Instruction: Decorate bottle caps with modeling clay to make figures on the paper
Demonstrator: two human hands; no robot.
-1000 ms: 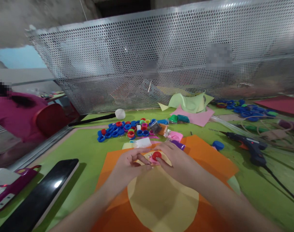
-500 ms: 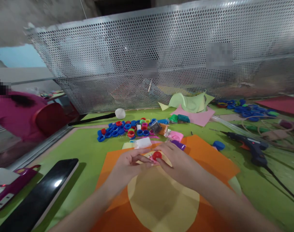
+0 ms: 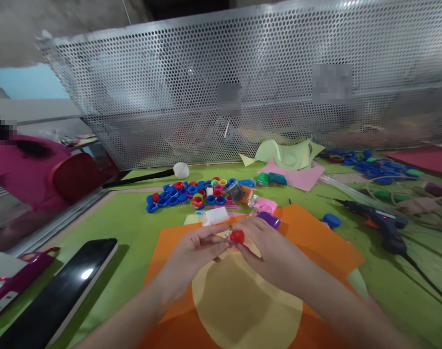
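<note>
Both hands meet over the top of a pale yellow paper circle [image 3: 243, 300] that lies on an orange sheet [image 3: 311, 242]. My right hand [image 3: 270, 249] pinches a small red bottle cap [image 3: 237, 236] above a pink piece that is mostly hidden. My left hand [image 3: 192, 254] has its fingers curled, with the fingertips touching the cap's left side. A purple packet [image 3: 269, 219] lies just beyond my right hand.
Several blue, red and pink caps [image 3: 192, 193] lie farther back, with coloured paper [image 3: 286, 155] behind. A glue gun [image 3: 379, 222] with its cord is at right. A black phone [image 3: 61, 291] rests at left. A person in pink [image 3: 21, 169] sits beyond a perforated metal screen [image 3: 243, 72].
The hands have lifted the red cap slightly and shifted a little to the right; my left fingers have stretched out more toward it.
</note>
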